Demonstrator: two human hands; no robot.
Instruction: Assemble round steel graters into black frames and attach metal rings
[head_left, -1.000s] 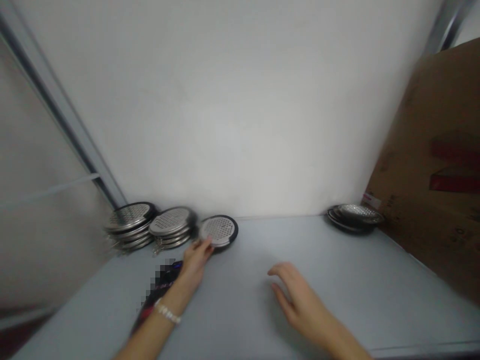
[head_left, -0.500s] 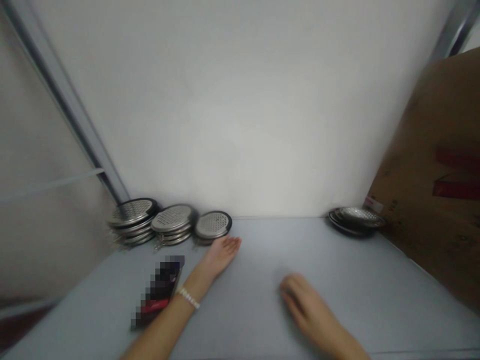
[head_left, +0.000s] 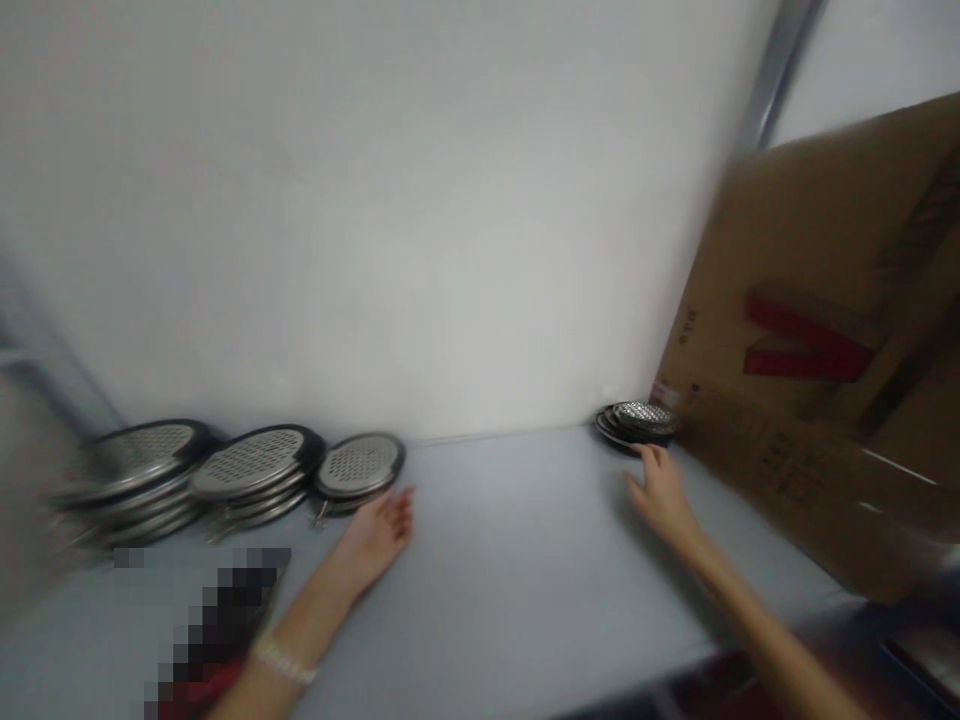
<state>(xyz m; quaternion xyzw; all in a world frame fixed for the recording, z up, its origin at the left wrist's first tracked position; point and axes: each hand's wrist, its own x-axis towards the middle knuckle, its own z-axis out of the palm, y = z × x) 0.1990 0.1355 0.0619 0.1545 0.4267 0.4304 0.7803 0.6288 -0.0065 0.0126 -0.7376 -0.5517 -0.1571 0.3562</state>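
Note:
Three stacks of round perforated steel discs with black rims lean against the wall at the left: a tall one (head_left: 139, 470), a second (head_left: 251, 465) and a lower one (head_left: 360, 465). My left hand (head_left: 379, 535) lies open on the table, its fingertips just in front of the lower stack and holding nothing. At the far right, a small pile of similar discs (head_left: 637, 423) sits in the corner. My right hand (head_left: 660, 490) reaches to the pile's front edge, fingers apart and nothing in them. I cannot tell whether they touch it.
The pale grey table (head_left: 510, 530) runs along a white wall (head_left: 375, 220). A brown cardboard sheet with a red mark (head_left: 810, 340) leans in at the right. A pixelated dark object with red on it (head_left: 217, 625) lies at the near left.
My right hand has moved forward and right to the small pile. My left hand has shifted little. The view has turned right, so the stacks sit further left.

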